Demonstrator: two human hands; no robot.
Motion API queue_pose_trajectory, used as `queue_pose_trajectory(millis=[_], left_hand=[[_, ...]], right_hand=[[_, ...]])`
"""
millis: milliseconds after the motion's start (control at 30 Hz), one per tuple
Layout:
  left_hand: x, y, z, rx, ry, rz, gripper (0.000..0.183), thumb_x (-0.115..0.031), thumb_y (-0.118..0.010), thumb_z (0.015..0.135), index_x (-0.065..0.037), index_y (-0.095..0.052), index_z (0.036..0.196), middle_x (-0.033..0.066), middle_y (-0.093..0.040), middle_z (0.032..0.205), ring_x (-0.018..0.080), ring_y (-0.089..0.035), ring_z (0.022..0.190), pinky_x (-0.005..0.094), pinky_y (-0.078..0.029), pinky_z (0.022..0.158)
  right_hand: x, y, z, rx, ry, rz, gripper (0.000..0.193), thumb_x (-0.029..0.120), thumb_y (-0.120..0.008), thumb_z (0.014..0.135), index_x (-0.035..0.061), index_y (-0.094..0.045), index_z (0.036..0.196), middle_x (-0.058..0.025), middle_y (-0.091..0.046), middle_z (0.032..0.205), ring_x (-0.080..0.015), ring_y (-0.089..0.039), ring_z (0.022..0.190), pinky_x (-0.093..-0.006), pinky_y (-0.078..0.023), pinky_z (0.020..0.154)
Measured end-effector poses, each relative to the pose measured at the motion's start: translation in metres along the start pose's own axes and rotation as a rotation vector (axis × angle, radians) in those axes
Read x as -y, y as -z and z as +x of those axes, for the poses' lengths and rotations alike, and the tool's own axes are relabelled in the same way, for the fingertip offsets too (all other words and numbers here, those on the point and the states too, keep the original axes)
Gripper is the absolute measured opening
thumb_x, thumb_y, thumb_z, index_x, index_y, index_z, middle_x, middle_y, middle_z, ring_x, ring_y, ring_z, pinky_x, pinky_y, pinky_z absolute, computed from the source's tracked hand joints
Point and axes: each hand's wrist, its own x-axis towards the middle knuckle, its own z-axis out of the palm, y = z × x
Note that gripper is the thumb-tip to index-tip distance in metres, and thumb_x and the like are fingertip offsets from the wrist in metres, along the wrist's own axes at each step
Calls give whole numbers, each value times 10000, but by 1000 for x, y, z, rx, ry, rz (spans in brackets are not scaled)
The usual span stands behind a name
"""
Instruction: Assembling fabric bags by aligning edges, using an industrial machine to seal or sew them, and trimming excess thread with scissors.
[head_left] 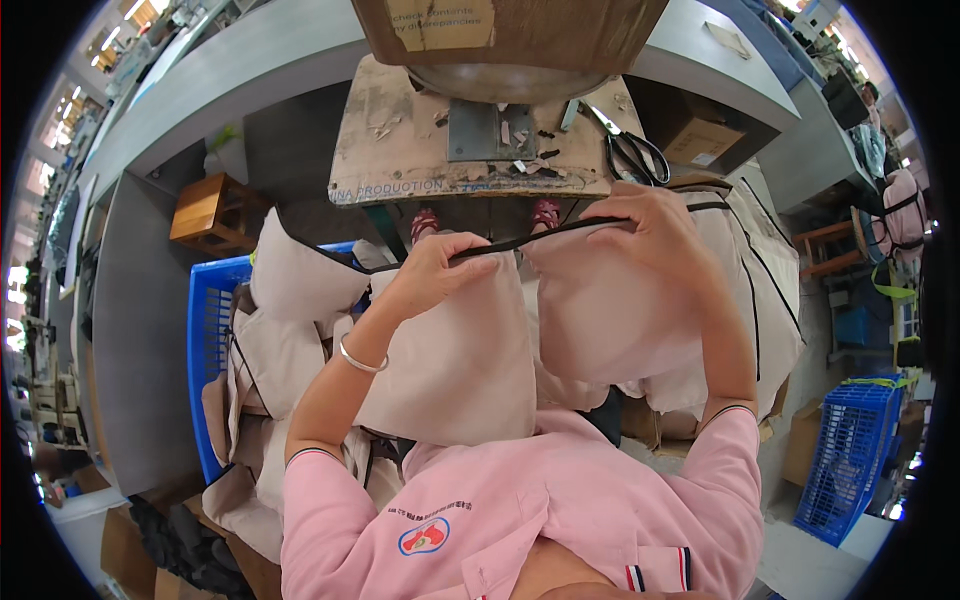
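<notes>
Two pale beige fabric panels hang side by side in front of me, a left one [455, 360] and a right one [610, 320], joined along the top by a black binding strip [525, 240]. My left hand [435, 272] pinches that strip between thumb and fingers at the left panel. On the right panel's top edge, my right hand [655, 235] grips the same strip, thumb below and fingers above. Between the hands the strip runs nearly straight. More beige fabric with black edging [765, 300] hangs beyond my right arm.
Ahead stands a worn small table [385, 160] with a metal plate [490, 130], fabric scraps and black-handled scissors [635, 150]. A cardboard box [530, 35] rises behind it. At left, a blue crate [208, 330] holds beige fabric, near a wooden stool [212, 215]. A blue basket [848, 460] is at right.
</notes>
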Motion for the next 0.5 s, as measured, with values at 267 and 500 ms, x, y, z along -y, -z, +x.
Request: queue_pose_trajectory(millis=[267,500], left_hand=[[-73,42,52,-193,-152,64,225,-163,-771,828,24,-739,949,-47,-606,693,20,-494,639,212,-424,576],[-81,66,101,-175,-112,-68,248,-82,-781,804,-6,-729,1034,4,-722,915,54,-628,793,218,-507,717]], right_hand=[[-31,19,46,-134,-106,257,250,226,-775,787,18,-743,922,-76,-641,770,-217,-616,704,-318,-469,646],[-63,10,89,-195,-86,236,156,132,-730,842,-5,-721,916,-47,-609,734,-104,-571,666,-292,-432,599]])
